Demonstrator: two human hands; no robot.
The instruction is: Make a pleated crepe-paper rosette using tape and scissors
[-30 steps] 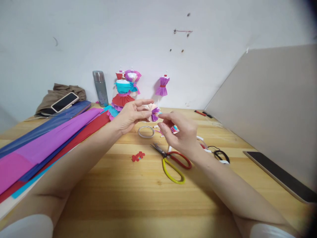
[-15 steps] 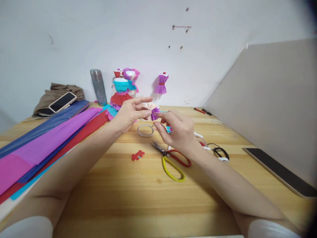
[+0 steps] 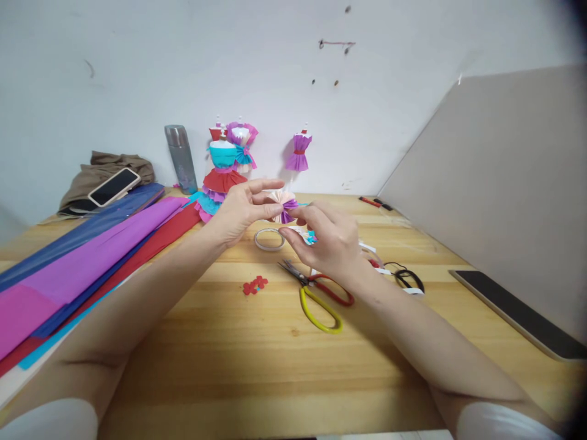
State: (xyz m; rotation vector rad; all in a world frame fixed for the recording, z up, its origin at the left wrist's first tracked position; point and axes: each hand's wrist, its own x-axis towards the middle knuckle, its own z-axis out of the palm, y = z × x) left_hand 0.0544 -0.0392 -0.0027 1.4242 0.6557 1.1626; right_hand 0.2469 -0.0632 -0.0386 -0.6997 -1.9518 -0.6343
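Note:
A pleated paper rosette (image 3: 285, 201), cream with a purple section, is pinched between the thumb and fingers of my left hand (image 3: 247, 208). It is held above the table. My right hand (image 3: 328, 235) has its index finger at the rosette's purple part, with the thumb apart below; whether it grips the paper I cannot tell. Under the hands lie a roll of tape (image 3: 269, 247) and scissors (image 3: 308, 282) with one red and one yellow handle. Small red paper flowers (image 3: 255, 285) lie left of the scissors. Bits of coloured paper (image 3: 312, 237) are partly hidden behind my right hand.
Folded coloured paper (image 3: 105, 250) covers the left side, with a phone (image 3: 114, 187) and brown cloth (image 3: 101, 165) behind. A flask (image 3: 181, 160) and small dress forms (image 3: 223, 157) stand by the wall. A black cord (image 3: 409, 280) and a dark tablet (image 3: 518, 315) lie at right.
My right thumb has shifted slightly left, further from the index finger. The rosette has moved slightly right, still in my left hand. The view has tilted a little.

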